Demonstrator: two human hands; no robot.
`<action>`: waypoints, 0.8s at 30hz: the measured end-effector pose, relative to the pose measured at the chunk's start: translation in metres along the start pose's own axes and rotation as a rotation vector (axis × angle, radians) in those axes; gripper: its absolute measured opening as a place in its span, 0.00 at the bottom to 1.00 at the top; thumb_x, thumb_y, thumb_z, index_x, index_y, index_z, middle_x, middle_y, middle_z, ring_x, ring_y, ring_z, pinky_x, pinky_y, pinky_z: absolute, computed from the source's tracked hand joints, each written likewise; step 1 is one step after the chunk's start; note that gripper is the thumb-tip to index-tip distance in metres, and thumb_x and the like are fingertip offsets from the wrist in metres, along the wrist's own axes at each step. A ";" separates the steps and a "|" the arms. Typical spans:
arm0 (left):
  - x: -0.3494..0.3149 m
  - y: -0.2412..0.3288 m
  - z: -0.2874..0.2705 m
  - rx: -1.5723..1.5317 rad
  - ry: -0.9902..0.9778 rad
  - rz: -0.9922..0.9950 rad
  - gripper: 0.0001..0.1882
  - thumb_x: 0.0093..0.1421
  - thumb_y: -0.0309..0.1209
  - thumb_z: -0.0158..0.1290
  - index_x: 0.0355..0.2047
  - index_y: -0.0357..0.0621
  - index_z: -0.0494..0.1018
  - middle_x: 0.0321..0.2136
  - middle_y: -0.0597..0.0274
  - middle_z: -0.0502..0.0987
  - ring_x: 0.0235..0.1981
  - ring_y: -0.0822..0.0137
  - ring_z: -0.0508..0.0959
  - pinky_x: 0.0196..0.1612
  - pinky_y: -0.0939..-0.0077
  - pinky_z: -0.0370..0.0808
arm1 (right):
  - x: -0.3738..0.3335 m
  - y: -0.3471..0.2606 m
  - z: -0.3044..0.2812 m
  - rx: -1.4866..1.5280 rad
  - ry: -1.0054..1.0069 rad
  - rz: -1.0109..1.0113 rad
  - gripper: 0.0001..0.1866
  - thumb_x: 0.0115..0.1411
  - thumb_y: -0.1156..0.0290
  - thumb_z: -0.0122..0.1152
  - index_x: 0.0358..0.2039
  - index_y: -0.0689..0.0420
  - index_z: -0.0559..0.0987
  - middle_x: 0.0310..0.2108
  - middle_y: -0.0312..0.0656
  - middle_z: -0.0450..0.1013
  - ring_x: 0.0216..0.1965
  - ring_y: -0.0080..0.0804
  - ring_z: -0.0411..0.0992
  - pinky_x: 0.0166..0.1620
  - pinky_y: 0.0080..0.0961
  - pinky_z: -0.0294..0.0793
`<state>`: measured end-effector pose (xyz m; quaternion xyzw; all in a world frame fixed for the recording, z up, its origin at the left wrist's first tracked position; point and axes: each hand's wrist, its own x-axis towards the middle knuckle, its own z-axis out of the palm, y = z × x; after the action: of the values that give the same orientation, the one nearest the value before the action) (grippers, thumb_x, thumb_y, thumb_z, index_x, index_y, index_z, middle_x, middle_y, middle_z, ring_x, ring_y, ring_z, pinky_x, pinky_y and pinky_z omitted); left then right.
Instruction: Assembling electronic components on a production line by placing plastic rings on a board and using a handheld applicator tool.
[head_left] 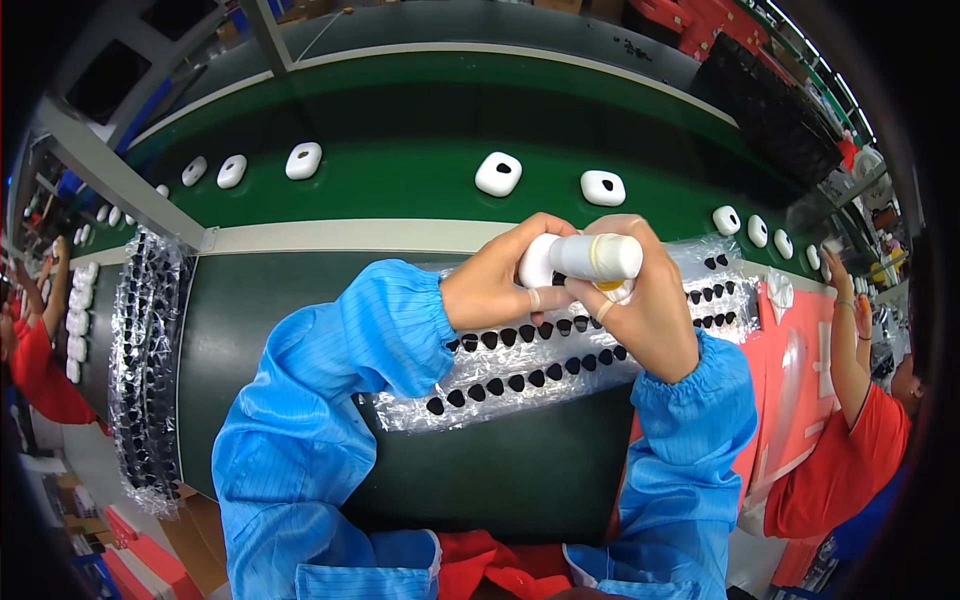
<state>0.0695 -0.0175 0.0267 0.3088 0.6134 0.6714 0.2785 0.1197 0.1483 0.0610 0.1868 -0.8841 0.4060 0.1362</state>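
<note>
My left hand (488, 288) is closed around a white rounded plastic case (535, 262), partly covered by my fingers and the bottle. A white bottle with a translucent, cylindrical body (578, 257) lies tilted across that case, gripped in my right hand (655, 315). Finger cots or tape wrap some of my fingertips. Both hands meet above a clear plastic sheet (440, 410) that carries rows of small black rounded pieces (516, 383). Whether the bottle touches the case is hard to see.
Beyond my hands runs a green conveyor belt (400, 130) carrying white cases with black spots, such as one case (498, 174). A metal post (120, 180) rises at left, near another sheet of black pieces (150, 370). People in red sleeves (850, 470) work at both sides.
</note>
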 end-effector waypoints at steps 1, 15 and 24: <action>0.001 0.000 -0.001 0.002 0.016 0.013 0.25 0.51 0.21 0.51 0.48 0.41 0.56 0.33 0.59 0.68 0.25 0.73 0.72 0.26 0.80 0.72 | 0.000 -0.005 0.000 0.088 0.086 0.008 0.16 0.43 0.79 0.61 0.34 0.65 0.69 0.35 0.46 0.68 0.36 0.39 0.71 0.37 0.27 0.71; 0.012 -0.017 -0.042 0.334 0.111 0.084 0.23 0.47 0.31 0.58 0.43 0.46 0.62 0.33 0.63 0.70 0.30 0.73 0.72 0.25 0.79 0.71 | 0.005 -0.004 -0.010 0.204 0.084 0.035 0.16 0.46 0.79 0.59 0.38 0.60 0.69 0.34 0.38 0.69 0.35 0.21 0.67 0.39 0.17 0.67; 0.028 -0.059 -0.141 1.541 0.740 -0.150 0.25 0.51 0.50 0.49 0.46 0.52 0.68 0.44 0.56 0.69 0.48 0.57 0.66 0.48 0.55 0.60 | 0.006 0.065 -0.093 -0.412 0.288 0.311 0.14 0.42 0.70 0.65 0.30 0.62 0.77 0.26 0.43 0.75 0.31 0.30 0.74 0.37 0.23 0.69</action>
<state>-0.0557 -0.0834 -0.0383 0.1314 0.9686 0.1044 -0.1835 0.0943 0.2580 0.0788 -0.0419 -0.9375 0.2564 0.2315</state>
